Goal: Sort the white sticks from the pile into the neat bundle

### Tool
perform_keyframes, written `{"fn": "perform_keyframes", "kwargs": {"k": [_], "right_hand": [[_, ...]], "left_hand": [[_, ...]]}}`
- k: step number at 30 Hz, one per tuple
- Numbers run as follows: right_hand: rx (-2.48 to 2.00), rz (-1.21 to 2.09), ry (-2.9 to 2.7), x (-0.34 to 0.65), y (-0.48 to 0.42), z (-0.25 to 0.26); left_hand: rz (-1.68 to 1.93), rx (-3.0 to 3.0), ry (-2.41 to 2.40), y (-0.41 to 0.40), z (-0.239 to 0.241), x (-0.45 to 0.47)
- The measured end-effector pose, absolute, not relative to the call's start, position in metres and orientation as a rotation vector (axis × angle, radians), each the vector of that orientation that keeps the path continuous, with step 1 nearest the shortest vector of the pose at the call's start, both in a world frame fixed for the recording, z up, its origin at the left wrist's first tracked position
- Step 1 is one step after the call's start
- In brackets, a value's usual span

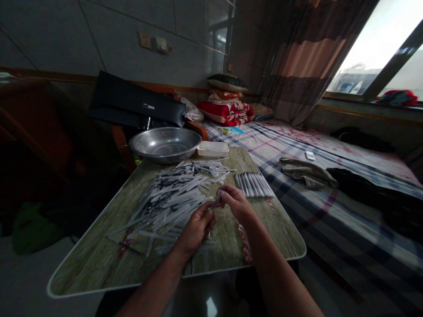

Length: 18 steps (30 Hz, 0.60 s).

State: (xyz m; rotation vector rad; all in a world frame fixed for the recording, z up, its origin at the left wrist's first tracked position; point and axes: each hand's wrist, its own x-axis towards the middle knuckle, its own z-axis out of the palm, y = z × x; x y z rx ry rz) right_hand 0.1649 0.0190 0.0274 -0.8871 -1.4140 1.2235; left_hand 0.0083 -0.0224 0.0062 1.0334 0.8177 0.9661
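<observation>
My left hand and my right hand meet above the front middle of the table, both closed on one slim, pale stick-like piece. The left fingers pinch its lower part and the right fingers its upper end; most of it is hidden by the fingers. Left of my hands spreads a loose heap of thin sticks, whitish and clear with dark parts, lying in all directions. Just beyond my right hand lies a neat row of similar sticks, side by side with dark far ends.
A wide steel basin and a white plastic tray stand at the table's far edge. To the right is a bed with a checked sheet, holding clothes and folded quilts. A black case leans behind the basin.
</observation>
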Motion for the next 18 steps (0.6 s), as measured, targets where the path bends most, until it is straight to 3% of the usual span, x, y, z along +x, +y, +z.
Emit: {"fn": "perform_keyframes", "kwargs": {"k": [18], "right_hand": [[-1.057,0.897,-1.446,0.140,0.009,0.026]], "left_hand": [[1.148,1.706,1.115,-0.026,0.007,0.005]]}}
